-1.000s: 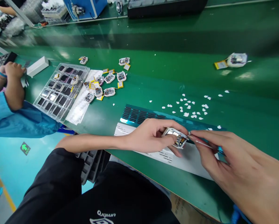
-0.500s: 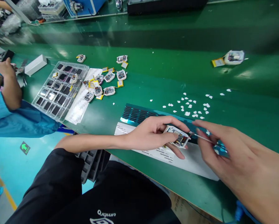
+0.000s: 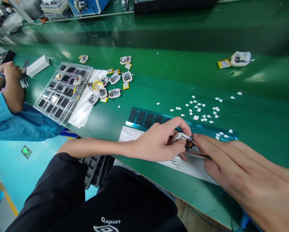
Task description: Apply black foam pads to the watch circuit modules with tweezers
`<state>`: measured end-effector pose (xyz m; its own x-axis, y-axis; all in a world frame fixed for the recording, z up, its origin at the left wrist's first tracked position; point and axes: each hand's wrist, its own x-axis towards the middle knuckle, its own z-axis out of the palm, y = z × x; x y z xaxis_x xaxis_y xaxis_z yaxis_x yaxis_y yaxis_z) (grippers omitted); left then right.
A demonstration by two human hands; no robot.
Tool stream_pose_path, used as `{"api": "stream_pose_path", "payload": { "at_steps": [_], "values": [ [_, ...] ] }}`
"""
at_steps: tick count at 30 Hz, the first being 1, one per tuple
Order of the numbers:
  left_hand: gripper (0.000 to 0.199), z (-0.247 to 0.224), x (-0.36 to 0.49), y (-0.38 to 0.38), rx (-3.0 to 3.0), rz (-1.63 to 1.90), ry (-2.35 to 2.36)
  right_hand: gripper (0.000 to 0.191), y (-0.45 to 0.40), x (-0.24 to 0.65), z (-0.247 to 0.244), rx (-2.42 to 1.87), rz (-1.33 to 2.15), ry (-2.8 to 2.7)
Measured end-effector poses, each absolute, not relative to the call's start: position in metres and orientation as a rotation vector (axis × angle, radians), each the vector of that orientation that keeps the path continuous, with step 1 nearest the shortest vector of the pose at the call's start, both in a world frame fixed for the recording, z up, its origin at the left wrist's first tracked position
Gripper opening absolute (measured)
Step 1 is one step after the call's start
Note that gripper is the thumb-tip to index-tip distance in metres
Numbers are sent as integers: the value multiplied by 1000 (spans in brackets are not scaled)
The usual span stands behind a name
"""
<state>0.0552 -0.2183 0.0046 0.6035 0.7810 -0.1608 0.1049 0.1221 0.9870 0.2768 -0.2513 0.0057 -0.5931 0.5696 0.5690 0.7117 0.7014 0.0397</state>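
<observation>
Low in the middle of the frame, we pinch the small white device (image 3: 183, 139) in our left hand (image 3: 156, 143) to steady it above the paper sheet (image 3: 195, 166), while our right hand (image 3: 234, 167) grips thin tweezers (image 3: 199, 156) at its edge.

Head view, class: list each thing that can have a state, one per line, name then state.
Left hand: grip shut on small white device.
Small white device: held, internals exposed.
Right hand: pinching tweezers.
Tweezers: tip at the device.
Clear tray: lying flat, cells partly filled.
Sticker sheet: flat on the bench.
</observation>
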Motion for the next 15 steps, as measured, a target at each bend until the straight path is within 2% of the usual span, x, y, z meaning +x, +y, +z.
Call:
{"api": "stream_pose_path", "payload": {
  "at_steps": [9,15],
  "values": [
    [19,9,57,-226,1685,605,955,65,-257,269,3,-1000,-501,-2445],
    [9,4,58,-233,1833,827,959,63,-261,268,2,-962,-352,-2384]
  ]
}}
